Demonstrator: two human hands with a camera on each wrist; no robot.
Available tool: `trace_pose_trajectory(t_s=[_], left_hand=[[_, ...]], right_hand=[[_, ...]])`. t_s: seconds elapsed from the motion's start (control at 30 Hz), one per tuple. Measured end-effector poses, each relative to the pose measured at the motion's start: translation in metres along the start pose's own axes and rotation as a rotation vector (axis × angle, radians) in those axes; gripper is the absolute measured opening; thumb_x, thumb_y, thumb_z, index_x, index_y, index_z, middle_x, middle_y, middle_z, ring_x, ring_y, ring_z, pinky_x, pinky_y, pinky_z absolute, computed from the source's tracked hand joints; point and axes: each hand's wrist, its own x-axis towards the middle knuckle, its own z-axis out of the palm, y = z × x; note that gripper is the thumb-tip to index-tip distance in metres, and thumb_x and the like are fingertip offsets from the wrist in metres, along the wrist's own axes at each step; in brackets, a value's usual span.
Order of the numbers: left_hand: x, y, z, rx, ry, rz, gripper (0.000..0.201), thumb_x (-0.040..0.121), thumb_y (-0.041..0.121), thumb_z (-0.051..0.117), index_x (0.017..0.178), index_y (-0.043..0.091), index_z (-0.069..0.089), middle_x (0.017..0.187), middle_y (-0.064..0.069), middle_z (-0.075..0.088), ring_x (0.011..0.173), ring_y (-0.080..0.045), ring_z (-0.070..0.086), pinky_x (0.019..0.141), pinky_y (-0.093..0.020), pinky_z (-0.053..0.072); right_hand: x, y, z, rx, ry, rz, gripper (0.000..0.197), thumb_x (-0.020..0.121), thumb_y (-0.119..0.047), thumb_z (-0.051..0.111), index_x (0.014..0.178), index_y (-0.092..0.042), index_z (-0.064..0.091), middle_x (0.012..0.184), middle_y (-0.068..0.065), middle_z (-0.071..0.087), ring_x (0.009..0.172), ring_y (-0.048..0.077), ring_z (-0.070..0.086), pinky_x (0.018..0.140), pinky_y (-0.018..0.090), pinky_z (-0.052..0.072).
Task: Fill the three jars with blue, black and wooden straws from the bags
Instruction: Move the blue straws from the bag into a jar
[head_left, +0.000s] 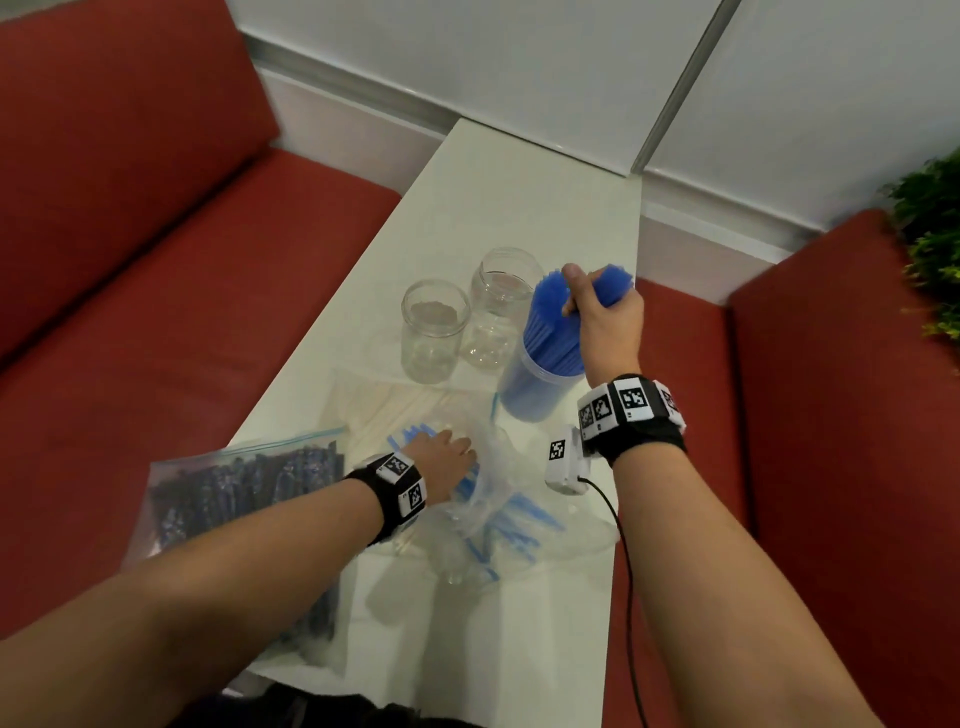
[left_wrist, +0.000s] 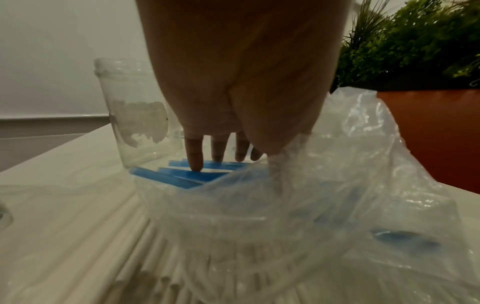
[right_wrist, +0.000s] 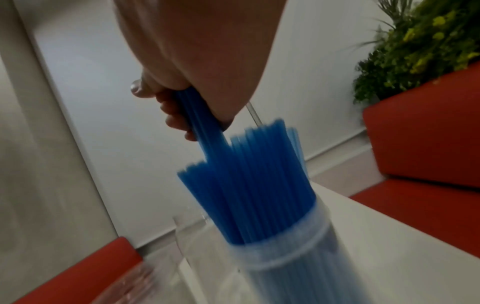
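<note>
Nearest, the person's left hand (head_left: 445, 461) reaches into a crumpled clear bag (head_left: 498, 499) at the near end of the white desk (head_left: 519, 208), its grip released, straight fingertips (left_wrist: 195, 162) pressing on the loose blue straws (left_wrist: 182, 174) lying in the bag's mouth. Beyond it the right hand (head_left: 605, 322) has its grip clenched round a bunch of blue straws (right_wrist: 200, 115) standing in the already packed right-hand jar (head_left: 530, 389). Two empty glass jars (head_left: 434, 330) stand just left of that one, a bag of black straws (head_left: 244, 488) overhangs the desk's left edge, and a bag of pale wooden straws (head_left: 395, 410) lies between them.
</note>
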Motion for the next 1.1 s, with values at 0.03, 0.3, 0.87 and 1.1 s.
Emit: trace_pose_trajectory(t_s=[0.03,0.3,0.87,1.1], left_hand=[[0.000,0.002,0.000,0.013,-0.001,-0.013,0.060,0.094,0.032,0.056,0.146,0.013,0.031,0.146,-0.007,0.036,0.130,-0.030,0.038,0.097,-0.044,0.041],[-0.001,0.002,0.001,0.185,-0.067,0.011,0.066,0.090,0.041,0.060,0.146,0.018,0.033,0.146,-0.010,0.032,0.132,-0.034,0.032,0.108,-0.060,0.023],[-0.002,0.007,-0.025,0.099,-0.250,0.021,0.033,0.101,0.031,0.046,0.127,0.013,0.054,0.124,-0.007,0.060,0.113,-0.028,0.059,0.088,-0.040,0.045],[-0.021,0.003,-0.052,0.043,-0.249,-0.032,0.037,0.092,0.034,0.062,0.122,0.012,0.060,0.122,-0.007,0.062,0.108,-0.027,0.061,0.075,-0.035,0.046]], right_hand=[[-0.003,0.006,0.002,-0.006,0.010,0.022,0.042,0.091,-0.036,0.077,0.053,-0.030,0.060,0.058,-0.004,0.060,0.059,0.014,0.054,0.065,0.021,0.047],[0.008,-0.003,-0.004,-0.029,0.212,-0.190,0.042,0.082,-0.024,0.080,0.113,-0.037,0.054,0.088,-0.009,0.067,0.083,0.007,0.068,0.082,0.019,0.053],[-0.028,0.024,0.005,-1.043,-0.074,-0.194,0.068,0.109,-0.040,0.040,0.163,-0.010,0.013,0.170,0.012,0.016,0.158,0.033,0.003,0.127,0.051,-0.004],[-0.112,0.032,0.034,-0.195,-0.519,-0.073,0.042,0.101,-0.017,0.046,0.141,-0.028,0.048,0.121,-0.004,0.066,0.110,0.003,0.065,0.097,0.026,0.052]])
